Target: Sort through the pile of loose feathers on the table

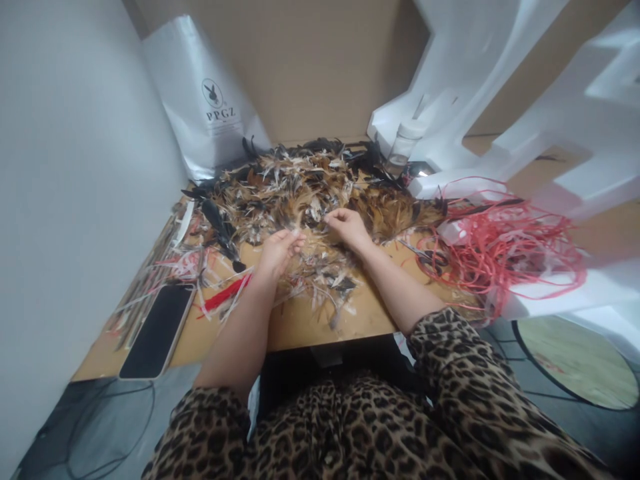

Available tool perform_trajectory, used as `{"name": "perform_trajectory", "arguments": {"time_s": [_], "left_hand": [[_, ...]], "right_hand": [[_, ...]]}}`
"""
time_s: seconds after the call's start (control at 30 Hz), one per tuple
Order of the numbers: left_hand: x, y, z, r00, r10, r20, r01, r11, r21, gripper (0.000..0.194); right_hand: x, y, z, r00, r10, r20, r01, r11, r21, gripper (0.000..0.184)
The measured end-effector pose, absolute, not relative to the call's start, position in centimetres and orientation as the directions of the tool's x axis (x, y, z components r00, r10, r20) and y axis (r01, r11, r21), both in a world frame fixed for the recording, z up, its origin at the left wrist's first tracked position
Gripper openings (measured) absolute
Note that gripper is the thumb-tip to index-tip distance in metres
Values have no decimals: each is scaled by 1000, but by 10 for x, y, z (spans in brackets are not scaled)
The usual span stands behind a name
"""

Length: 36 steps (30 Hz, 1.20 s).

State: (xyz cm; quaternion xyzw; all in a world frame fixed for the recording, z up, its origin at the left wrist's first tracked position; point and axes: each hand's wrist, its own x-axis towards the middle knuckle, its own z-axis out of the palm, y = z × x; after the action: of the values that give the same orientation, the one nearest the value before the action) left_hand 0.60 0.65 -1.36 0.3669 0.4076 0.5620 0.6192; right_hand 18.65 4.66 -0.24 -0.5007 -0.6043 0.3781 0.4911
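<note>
A thick heap of brown, black and white feathers [280, 180] covers the back of the tabletop. At its front edge my left hand [283, 250] is closed in a pinch, with a wispy brown feather [299, 212] rising from the fingertips. My right hand [350, 230] also pinches, thumb against forefinger, at a pale and dark feather [315, 212]; its fine tip is hard to make out. The two hands are a small gap apart. Below them, loose downy scraps [325, 277] lie scattered on the wood.
On the left lie a phone [157, 332], thin sticks [143, 287] and a red bundle of strands [227, 295]. A silver-white bag [200, 100] stands behind. To the right are tangled red cords [505, 253], a clear bottle [404, 143], white foam pieces [540, 133] and a round stool [575, 360].
</note>
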Motion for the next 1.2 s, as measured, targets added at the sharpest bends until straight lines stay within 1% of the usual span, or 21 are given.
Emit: {"name": "perform_trajectory", "arguments": {"time_s": [0.07, 0.17, 0.23, 0.27, 0.33, 0.4, 0.43, 0.5, 0.57, 0.63, 0.67, 0.7, 0.73, 0.8, 0.87, 0.9, 0.97, 1.03, 1.1, 1.17, 1.2], "left_hand": [[5, 8, -15, -4, 994, -107, -428, 95, 899, 20], [4, 9, -15, -40, 990, -132, -447, 100, 889, 20], [4, 9, -14, -47, 989, -139, -453, 103, 885, 19], [4, 9, -14, -48, 989, -139, -457, 102, 884, 19], [5, 8, -13, -45, 989, -138, -465, 101, 880, 19], [5, 8, -13, -42, 989, -140, -473, 103, 875, 18], [5, 8, -13, -42, 989, -143, -478, 106, 872, 17], [5, 9, -13, -43, 987, -153, -493, 112, 863, 15], [5, 9, -13, -39, 986, -159, -507, 118, 854, 13], [6, 8, -12, -25, 986, -165, -515, 128, 847, 12], [6, 8, -11, -16, 986, -167, -517, 135, 846, 12], [6, 7, -10, -9, 986, -169, -517, 140, 845, 12], [6, 7, -10, -3, 985, -171, -516, 145, 844, 11], [6, 6, -9, 2, 984, -175, -514, 152, 844, 11], [6, 6, -10, 9, 985, -173, -512, 154, 845, 11], [6, 6, -10, 15, 985, -170, -512, 154, 845, 11], [6, 6, -11, 24, 986, -164, -511, 153, 846, 12], [6, 6, -11, 23, 986, -164, -513, 153, 845, 13], [6, 6, -10, 16, 985, -170, -512, 154, 845, 12], [6, 6, -10, 15, 984, -175, -506, 159, 848, 12], [6, 6, -11, 15, 984, -176, -502, 160, 850, 12]], "right_hand": [[196, 51, -6, -106, 952, 286, 478, 301, -825, 17], [201, 49, -9, -300, 906, 298, 751, 417, -512, 16], [199, 44, -7, -386, 884, 263, 830, 458, -319, 20], [197, 42, -5, -408, 879, 245, 849, 464, -253, 22], [194, 38, -3, -417, 881, 224, 870, 458, -180, 25], [192, 38, -3, -388, 894, 226, 879, 432, -202, 25], [192, 39, -4, -367, 901, 231, 871, 420, -255, 24], [191, 43, -7, -322, 917, 236, 807, 396, -438, 21], [192, 47, -11, -286, 935, 209, 677, 352, -647, 22], [192, 49, -12, -271, 946, 176, 567, 305, -765, 25], [192, 48, -12, -271, 947, 173, 556, 301, -775, 25], [192, 47, -10, -279, 943, 181, 582, 316, -749, 24], [193, 46, -8, -292, 936, 195, 639, 343, -689, 23], [193, 40, -2, -332, 919, 214, 778, 395, -489, 21], [191, 35, 3, -374, 905, 202, 864, 419, -278, 23], [190, 33, 4, -392, 900, 191, 881, 427, -204, 24], [188, 31, 6, -396, 902, 172, 896, 421, -144, 26], [186, 32, 4, -346, 924, 164, 910, 373, -179, 26], [187, 35, 0, -275, 946, 171, 900, 316, -299, 23], [189, 40, -3, -230, 958, 171, 805, 286, -520, 20], [190, 41, -5, -213, 965, 154, 708, 261, -656, 19]]}}
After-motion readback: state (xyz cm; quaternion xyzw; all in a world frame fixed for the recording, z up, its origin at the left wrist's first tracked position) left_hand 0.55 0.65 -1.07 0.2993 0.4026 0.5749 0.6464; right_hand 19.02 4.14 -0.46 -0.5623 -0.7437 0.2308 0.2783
